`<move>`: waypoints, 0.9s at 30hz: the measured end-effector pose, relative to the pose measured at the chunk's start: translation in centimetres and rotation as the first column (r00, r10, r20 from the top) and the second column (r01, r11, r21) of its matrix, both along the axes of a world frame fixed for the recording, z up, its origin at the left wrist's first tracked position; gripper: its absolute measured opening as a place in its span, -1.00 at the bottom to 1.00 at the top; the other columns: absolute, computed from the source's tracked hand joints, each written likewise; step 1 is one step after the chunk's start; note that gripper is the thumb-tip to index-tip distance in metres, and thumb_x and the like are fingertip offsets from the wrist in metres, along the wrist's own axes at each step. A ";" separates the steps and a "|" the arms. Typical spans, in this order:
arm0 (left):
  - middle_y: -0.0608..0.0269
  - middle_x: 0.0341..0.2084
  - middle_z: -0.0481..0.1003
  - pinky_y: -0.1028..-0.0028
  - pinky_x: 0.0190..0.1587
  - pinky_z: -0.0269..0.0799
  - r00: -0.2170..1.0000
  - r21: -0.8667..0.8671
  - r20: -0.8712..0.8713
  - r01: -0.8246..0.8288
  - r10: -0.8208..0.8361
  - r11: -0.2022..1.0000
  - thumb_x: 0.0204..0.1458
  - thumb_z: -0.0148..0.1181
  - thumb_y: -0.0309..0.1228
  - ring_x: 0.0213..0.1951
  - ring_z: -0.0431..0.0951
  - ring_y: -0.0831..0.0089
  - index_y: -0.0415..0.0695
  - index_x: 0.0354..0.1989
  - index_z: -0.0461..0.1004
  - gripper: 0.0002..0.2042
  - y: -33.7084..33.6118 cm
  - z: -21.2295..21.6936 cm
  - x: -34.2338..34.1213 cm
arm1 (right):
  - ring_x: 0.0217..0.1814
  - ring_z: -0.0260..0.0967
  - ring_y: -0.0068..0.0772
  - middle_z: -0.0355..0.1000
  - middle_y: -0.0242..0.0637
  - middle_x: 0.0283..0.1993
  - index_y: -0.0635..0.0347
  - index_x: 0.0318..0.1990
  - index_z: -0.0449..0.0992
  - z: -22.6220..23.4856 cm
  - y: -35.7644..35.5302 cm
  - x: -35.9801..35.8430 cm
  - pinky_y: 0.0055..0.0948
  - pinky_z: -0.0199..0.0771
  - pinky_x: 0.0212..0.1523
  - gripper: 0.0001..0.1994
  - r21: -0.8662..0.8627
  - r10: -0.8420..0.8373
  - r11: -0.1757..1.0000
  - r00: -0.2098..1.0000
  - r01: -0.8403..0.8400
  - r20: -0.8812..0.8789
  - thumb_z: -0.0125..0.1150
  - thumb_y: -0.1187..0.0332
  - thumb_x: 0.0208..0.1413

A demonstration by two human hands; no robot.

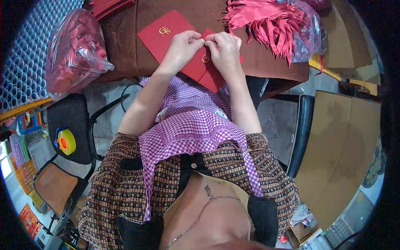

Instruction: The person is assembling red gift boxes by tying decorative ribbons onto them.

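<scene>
My left hand (182,49) and my right hand (224,51) meet over the brown-covered table, thumbs and fingertips pinched close together. Between them is the upper part of a red card-like piece (193,66) with a gold emblem, its lower corner reaching past the table's near edge. Whether it is a flat card, a folder or a bag cannot be made out, nor whether a thin ribbon is between my fingertips. Beside my left hand, a second red piece (156,38) with a gold emblem lies flat, partly under the first.
A heap of red ribbons (273,27) spills from a clear plastic bag (306,35) at the right. Another plastic bag (77,52) of red material stands at the left, by a rack of tubes (31,58). A black chair (68,116) carries a yellow tape roll (66,141). Cardboard (339,154) stands right.
</scene>
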State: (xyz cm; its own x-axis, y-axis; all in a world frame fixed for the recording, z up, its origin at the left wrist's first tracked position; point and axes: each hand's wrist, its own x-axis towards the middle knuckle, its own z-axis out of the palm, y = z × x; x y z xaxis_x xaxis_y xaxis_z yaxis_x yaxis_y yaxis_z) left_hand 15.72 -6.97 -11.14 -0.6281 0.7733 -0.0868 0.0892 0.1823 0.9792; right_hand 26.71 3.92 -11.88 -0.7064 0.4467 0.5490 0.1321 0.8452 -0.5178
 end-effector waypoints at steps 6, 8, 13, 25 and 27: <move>0.30 -0.39 0.50 0.62 -0.25 0.40 0.989 0.053 0.146 -0.033 0.025 0.998 0.03 0.18 -0.51 -0.34 0.48 0.60 -0.32 -0.17 0.45 -0.79 -0.1 -1.2 -1.0 | -0.28 0.38 -0.32 0.45 -0.38 -0.40 0.06 -0.35 0.54 0.3 0.1 0.1 -0.27 0.16 -0.09 -0.86 0.072 -0.021 0.997 0.999 0.023 -0.026 0.30 0.34 -0.12; 0.30 -0.39 0.50 0.62 -0.24 0.40 0.983 0.063 0.185 -0.029 0.017 0.998 0.02 0.19 -0.52 -0.33 0.48 0.59 -0.31 -0.17 0.45 -0.79 0.0 -1.3 -1.0 | -0.26 0.38 -0.33 0.45 -0.39 -0.39 0.05 -0.34 0.54 0.2 0.3 0.4 -0.28 0.16 -0.08 -0.85 0.107 -0.025 0.994 0.999 0.023 0.019 0.31 0.32 -0.12; 0.29 -0.35 0.50 0.62 -0.22 0.41 0.986 0.039 0.166 -0.004 -0.002 0.999 0.02 0.18 -0.53 -0.30 0.48 0.59 -0.31 -0.16 0.45 -0.79 0.0 -1.3 -1.2 | -0.24 0.32 -0.29 0.38 -0.39 -0.42 0.05 -0.37 0.52 -0.2 0.3 0.3 -0.27 0.12 -0.09 -0.87 0.156 -0.009 0.988 0.999 0.015 -0.036 0.30 0.32 -0.11; 0.29 -0.32 0.50 0.61 -0.20 0.39 0.981 0.036 0.188 0.050 -0.056 0.998 0.05 0.15 -0.52 -0.28 0.47 0.58 -0.31 -0.15 0.44 -0.79 -0.1 -1.5 -1.5 | -0.23 0.30 -0.25 0.35 -0.33 -0.39 0.11 -0.39 0.45 -0.6 -0.1 -0.1 -0.25 0.13 -0.09 -0.89 0.175 0.032 0.984 0.999 -0.026 -0.028 0.25 0.35 -0.06; 0.29 -0.31 0.50 0.61 -0.20 0.39 0.982 0.025 0.183 0.049 -0.053 0.998 0.05 0.15 -0.52 -0.28 0.47 0.58 -0.31 -0.14 0.44 -0.79 -0.1 -1.4 -1.5 | -0.23 0.31 -0.25 0.35 -0.33 -0.39 0.12 -0.40 0.44 -0.6 0.0 0.0 -0.25 0.13 -0.09 -0.89 0.163 0.023 0.986 0.999 -0.017 -0.033 0.25 0.36 -0.06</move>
